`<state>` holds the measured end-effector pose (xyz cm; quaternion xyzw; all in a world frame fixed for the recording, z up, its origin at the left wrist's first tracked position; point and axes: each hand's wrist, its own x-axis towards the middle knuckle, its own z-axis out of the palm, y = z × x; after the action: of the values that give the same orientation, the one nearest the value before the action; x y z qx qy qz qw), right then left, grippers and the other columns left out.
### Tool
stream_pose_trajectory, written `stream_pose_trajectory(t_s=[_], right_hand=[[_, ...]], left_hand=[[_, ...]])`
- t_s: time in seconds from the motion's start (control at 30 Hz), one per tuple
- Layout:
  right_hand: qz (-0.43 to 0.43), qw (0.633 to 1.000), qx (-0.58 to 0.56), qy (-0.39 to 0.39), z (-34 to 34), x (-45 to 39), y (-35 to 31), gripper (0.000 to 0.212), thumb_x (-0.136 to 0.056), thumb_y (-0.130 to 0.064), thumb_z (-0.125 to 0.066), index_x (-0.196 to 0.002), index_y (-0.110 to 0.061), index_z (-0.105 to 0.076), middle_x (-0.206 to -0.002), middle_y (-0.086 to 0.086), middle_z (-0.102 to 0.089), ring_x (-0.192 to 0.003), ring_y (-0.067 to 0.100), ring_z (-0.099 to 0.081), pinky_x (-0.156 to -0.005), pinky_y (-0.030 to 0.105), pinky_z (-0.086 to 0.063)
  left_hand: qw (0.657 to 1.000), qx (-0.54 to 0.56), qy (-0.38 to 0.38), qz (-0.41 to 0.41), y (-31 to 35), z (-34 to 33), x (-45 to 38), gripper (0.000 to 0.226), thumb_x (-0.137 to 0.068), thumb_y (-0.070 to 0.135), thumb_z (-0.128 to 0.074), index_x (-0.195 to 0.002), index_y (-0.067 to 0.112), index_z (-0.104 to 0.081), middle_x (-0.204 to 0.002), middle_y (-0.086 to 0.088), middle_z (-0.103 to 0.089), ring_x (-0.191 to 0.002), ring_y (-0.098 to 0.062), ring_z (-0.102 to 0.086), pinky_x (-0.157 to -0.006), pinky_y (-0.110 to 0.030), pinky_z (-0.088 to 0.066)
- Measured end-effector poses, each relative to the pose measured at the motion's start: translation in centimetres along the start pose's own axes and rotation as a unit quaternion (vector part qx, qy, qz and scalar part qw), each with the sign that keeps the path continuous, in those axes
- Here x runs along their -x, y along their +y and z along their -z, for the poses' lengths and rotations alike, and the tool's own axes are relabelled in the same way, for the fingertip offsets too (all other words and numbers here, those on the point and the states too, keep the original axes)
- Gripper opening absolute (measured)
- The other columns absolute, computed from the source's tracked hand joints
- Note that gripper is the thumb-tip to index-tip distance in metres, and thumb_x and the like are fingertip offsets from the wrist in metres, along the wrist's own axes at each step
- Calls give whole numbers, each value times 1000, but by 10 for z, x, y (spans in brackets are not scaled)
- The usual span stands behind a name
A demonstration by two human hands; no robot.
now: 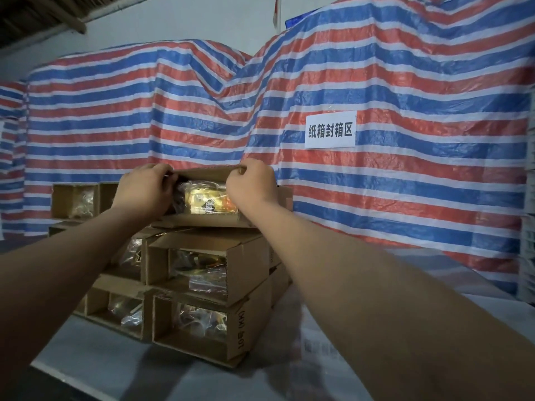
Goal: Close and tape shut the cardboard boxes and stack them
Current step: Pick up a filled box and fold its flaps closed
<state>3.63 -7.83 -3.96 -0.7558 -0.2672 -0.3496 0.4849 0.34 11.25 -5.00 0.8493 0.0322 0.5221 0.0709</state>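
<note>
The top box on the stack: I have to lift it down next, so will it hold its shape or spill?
The top box is unsealed, both hands gripping its upper flap, so it probably flexes. Its plastic-wrapped contents show through the open side and might slide out if tilted. It looks small, so likely light.

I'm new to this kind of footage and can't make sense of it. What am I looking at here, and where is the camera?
There is no machine: a person works with bare hands, and the one camera sits on their head, looking forward and down along both arms. The left hand and the right hand each grip the raised flap of the top box, which is open and shows plastic-wrapped goods inside. It sits on a stack of open boxes on a pale table. Behind hangs a striped tarp with a white sign.
</note>
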Motion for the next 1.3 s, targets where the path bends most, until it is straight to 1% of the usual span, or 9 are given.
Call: stream_pose_trajectory(t_s=[0.1,0.2,0.3,0.37,0.5,0.77,1.0,1.13,1.3], right_hand=[[-22,1000,-20,-9,22,-12,-17,26,-92,-12,-52,-68,-22,-51,-70,-3,-55,-64,11,-53,-49,19,-44],[-67,997,-47,-6,53,-26,-40,19,-89,-9,-52,-72,-16,-54,-71,-1,-56,-60,12,-51,-43,20,-34],[-139,983,-118,14,94,-34,-57,4,-92,-13,-52,-90,-13,-56,-89,3,-60,-76,14,-57,-57,25,-44],[-186,973,-135,-2,124,-31,-60,23,-94,-17,-50,-115,-12,-58,-105,7,-63,-92,22,-61,-78,37,-54],[-227,968,-97,-52,183,-7,-49,14,-96,-9,-41,-93,-11,-55,-91,10,-55,-94,33,-57,-94,66,-47],[-330,942,-17,-61,256,57,14,11,-86,-5,-44,-80,-12,-49,-70,10,-46,-60,26,-49,-49,39,-54],[-408,912,-3,-33,297,102,61,5,-86,-10,-50,-89,-9,-53,-83,14,-55,-69,28,-55,-56,38,-52],[-435,899,-3,-42,289,126,79,9,-86,-10,-52,-95,-11,-54,-95,17,-61,-76,31,-60,-53,36,-52],[-461,885,-13,-58,274,139,97,10,-88,-12,-50,-97,-12,-54,-95,16,-60,-79,30,-60,-64,45,-56]], left_hand=[[983,174,6,52,14,16,-6,18,-102,25,-45,-111,14,-57,-103,-10,-61,-92,-29,-60,-80,-51,-53],[955,284,2,89,35,39,-23,13,-100,25,-53,-108,18,-61,-104,-3,-63,-90,-20,-62,-69,-36,-53],[920,365,-42,134,67,69,-42,19,-94,28,-63,-111,19,-64,-102,-2,-63,-85,-16,-63,-60,-31,-52],[892,411,-102,157,91,85,-49,16,-92,26,-65,-107,19,-64,-98,-4,-63,-83,-17,-62,-61,-34,-54],[798,505,-221,244,145,96,-42,10,-94,22,-58,-97,14,-61,-83,-3,-66,-67,-15,-63,-55,-28,-53],[600,692,-260,305,214,59,31,23,-98,29,-50,-84,15,-62,-73,-1,-55,-57,-15,-55,-53,-21,-50],[572,688,-346,282,252,37,105,42,-95,37,-55,-128,11,-61,-114,-12,-68,-91,-22,-64,-69,-30,-56],[558,684,-394,255,238,19,146,40,-95,42,-52,-125,17,-65,-116,-17,-69,-92,-23,-66,-75,-31,-56],[508,730,-357,286,235,-7,158,32,-94,40,-55,-113,18,-68,-85,-6,-72,-74,-17,-68,-69,-30,-56]])
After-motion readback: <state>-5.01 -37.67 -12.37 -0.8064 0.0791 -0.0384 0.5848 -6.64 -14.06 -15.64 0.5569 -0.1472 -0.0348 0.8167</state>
